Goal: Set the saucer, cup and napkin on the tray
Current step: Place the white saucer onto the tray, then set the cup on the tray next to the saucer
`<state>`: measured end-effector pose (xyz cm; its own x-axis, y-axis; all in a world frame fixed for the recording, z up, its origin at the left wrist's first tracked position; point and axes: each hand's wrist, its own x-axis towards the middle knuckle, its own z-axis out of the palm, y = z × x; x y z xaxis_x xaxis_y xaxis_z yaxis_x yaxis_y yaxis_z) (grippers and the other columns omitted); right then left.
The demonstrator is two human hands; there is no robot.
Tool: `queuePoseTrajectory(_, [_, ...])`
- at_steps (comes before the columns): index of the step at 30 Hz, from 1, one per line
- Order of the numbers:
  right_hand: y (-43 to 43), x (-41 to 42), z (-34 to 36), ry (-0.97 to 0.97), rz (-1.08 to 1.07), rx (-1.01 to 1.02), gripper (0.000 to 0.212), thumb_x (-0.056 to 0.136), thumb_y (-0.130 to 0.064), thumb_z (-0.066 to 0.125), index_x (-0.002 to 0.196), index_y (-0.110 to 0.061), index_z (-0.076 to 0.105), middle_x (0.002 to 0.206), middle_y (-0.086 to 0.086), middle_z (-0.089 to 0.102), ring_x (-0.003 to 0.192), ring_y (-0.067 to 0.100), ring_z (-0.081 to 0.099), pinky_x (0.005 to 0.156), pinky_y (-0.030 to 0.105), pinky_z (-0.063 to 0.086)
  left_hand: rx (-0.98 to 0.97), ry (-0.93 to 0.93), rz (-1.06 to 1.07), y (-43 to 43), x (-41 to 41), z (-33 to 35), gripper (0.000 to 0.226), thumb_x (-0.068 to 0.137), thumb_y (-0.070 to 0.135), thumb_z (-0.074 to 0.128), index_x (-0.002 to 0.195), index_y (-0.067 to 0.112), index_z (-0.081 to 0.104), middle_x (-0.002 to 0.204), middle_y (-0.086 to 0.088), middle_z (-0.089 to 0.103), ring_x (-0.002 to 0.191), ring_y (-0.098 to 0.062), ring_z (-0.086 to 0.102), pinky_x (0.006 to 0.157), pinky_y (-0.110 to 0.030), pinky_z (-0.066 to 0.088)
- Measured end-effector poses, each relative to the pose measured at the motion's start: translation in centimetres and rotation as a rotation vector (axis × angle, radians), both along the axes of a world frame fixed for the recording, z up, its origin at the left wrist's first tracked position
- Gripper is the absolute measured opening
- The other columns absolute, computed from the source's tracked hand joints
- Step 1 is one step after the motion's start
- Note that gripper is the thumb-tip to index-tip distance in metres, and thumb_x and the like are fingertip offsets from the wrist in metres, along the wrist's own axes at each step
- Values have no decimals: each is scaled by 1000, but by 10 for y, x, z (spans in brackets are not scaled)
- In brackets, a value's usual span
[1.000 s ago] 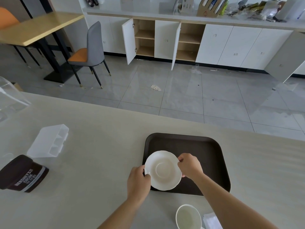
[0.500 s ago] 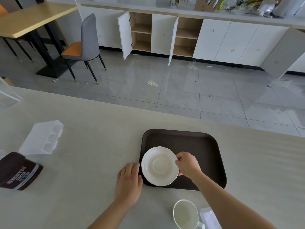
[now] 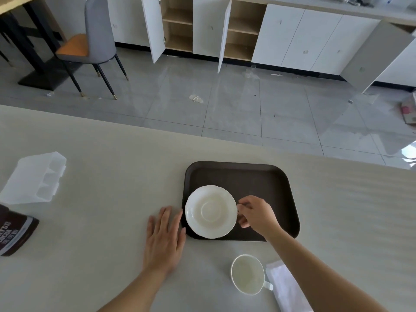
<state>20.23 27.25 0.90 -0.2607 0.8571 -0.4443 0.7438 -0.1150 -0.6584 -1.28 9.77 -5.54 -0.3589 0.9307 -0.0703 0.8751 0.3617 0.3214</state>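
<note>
A white saucer (image 3: 211, 212) lies on the near left part of the dark brown tray (image 3: 258, 179). My right hand (image 3: 256, 214) pinches the saucer's right rim with thumb and fingers. My left hand (image 3: 165, 238) rests flat on the table just left of the tray, fingers spread, holding nothing. A white cup (image 3: 247, 274) stands on the table in front of the tray, its handle pointing right. A folded white napkin (image 3: 287, 287) lies beside the cup, partly hidden under my right forearm.
A clear plastic container (image 3: 33, 177) and a brown cocoa tin (image 3: 15, 233) lie at the table's left. The table's far edge runs behind the tray; beyond it are tiled floor, a chair (image 3: 94, 37) and open cabinets.
My left hand let go of the saucer's left rim and moved down onto the table. The saucer came to lie on the tray, still held by my right hand.
</note>
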Motion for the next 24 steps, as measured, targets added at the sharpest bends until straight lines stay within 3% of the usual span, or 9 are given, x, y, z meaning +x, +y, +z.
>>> queuePoseTrajectory(5, [-38,49,22,-6,-35,159,10,94,-16,63,97,-22,71,71,-6,71,60,13,68,65,32,62,32,-10,13,1,0,2,59,100,47,15,139,19,49,144,-15,49,140,-29,38,116,-54,25])
queuePoseTrajectory(9, [-79,92,36,-18,1,79,28,92,1,58,95,-22,73,77,-5,75,65,11,70,64,25,59,63,8,25,1,1,-1,52,95,40,31,139,18,50,144,-16,50,140,-30,39,116,-55,26])
queuePoseTrajectory(12, [-103,113,38,-120,158,60,40,84,1,59,97,-33,74,88,-17,73,78,1,68,69,17,54,87,28,28,1,2,-4,52,94,39,33,139,18,49,144,-16,50,139,-30,39,116,-55,27])
queuePoseTrajectory(17, [-124,119,36,-127,307,77,25,79,-27,77,103,-34,73,94,-19,68,79,0,66,73,18,55,122,50,29,1,3,-5,53,94,39,32,138,16,50,142,-18,51,138,-32,42,114,-56,28])
queuePoseTrajectory(20, [-129,114,29,-121,287,170,9,85,-29,75,94,-27,76,86,-19,66,72,2,64,75,22,53,126,50,34,0,3,-6,55,93,41,31,139,16,49,144,-17,50,139,-31,40,116,-55,26])
queuePoseTrajectory(24, [-133,111,18,-110,268,282,6,87,-27,73,88,-25,78,80,-15,68,66,3,59,65,7,41,139,53,38,1,3,-10,55,94,42,30,139,17,48,144,-17,49,139,-31,39,116,-55,26])
